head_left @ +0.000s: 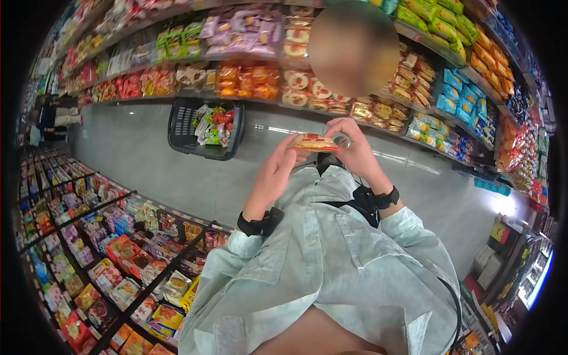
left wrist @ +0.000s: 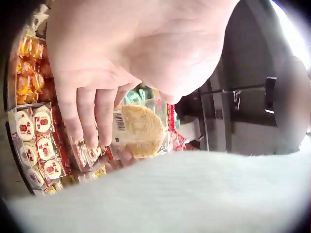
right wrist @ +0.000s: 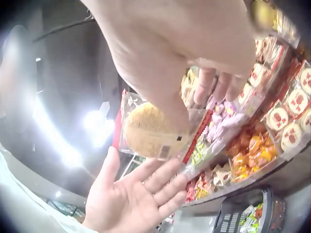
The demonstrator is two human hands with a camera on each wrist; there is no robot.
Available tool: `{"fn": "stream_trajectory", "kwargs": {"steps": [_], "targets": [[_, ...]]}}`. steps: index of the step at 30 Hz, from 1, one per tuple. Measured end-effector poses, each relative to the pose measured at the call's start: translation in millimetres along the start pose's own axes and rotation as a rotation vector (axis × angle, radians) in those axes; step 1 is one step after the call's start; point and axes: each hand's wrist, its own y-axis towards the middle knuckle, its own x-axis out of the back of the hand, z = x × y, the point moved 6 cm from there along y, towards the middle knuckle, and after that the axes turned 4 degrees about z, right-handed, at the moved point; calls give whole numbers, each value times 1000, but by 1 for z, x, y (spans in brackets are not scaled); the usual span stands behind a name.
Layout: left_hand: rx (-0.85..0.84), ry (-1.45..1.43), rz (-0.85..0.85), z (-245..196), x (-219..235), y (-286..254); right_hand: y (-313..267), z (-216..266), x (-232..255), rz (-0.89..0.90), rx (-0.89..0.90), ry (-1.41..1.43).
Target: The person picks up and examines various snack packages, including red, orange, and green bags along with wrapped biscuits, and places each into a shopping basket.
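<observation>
A round golden cracker or biscuit in a clear packet with red ends (head_left: 315, 142) is held up in front of the chest. My right hand (head_left: 355, 149) pinches its right side between thumb and fingers. On the left, my left hand (head_left: 276, 173) supports the packet, thumb near one corner. The right wrist view shows the left palm (right wrist: 133, 201) turned up, its fingers extended under the packet's lower edge. A barcode on the packet's back (left wrist: 141, 130) faces the left wrist camera. Black bands with cameras circle both wrists.
A black shopping basket (head_left: 176, 133) holding several colourful snack packets stands on the grey floor (head_left: 136, 168), against the shelves. Stocked snack shelves (head_left: 248, 53) run along the front. Tilted bins of packaged goods (head_left: 124, 254) lie at lower left. People (head_left: 54, 118) stand in the aisle far left.
</observation>
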Motion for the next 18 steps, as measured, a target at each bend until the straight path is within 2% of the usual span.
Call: {"fn": "stream_trajectory", "kwargs": {"steps": [1, 3, 5, 6, 8, 9, 10, 11, 13, 17, 18], "targets": [[-41, -48, 7, 4, 15, -18, -2, 14, -20, -15, 46, -33], [-123, -120, -4, 8, 46, -61, -13, 32, -69, 17, 30, -7], [-233, -158, -63, 10, 85, -100, -19, 41, -123, 80, 59, 17], [-197, -182, -83, 14, 101, -119, -23, 38, -153, 146, 14, 166], [-103, -234, -110, 23, 128, -160, -16, 67, -191, 281, 32, 111], [-152, -234, -171, 25, 138, -178, -17, 78, -207, 335, 31, 87], [-198, -231, -224, 28, 143, -190, -14, 86, -221, 381, 113, -27], [-248, -224, -272, 29, 148, -201, -13, 89, -235, 403, 53, 0], [-228, -272, -391, 39, 158, -219, -9, 95, -257, 435, -66, 50], [-211, -244, -599, 65, 174, -238, 2, 67, -305, 730, -312, 255], [-190, -208, -639, 69, 179, -241, 6, 69, -314, 762, -304, 208]]}}
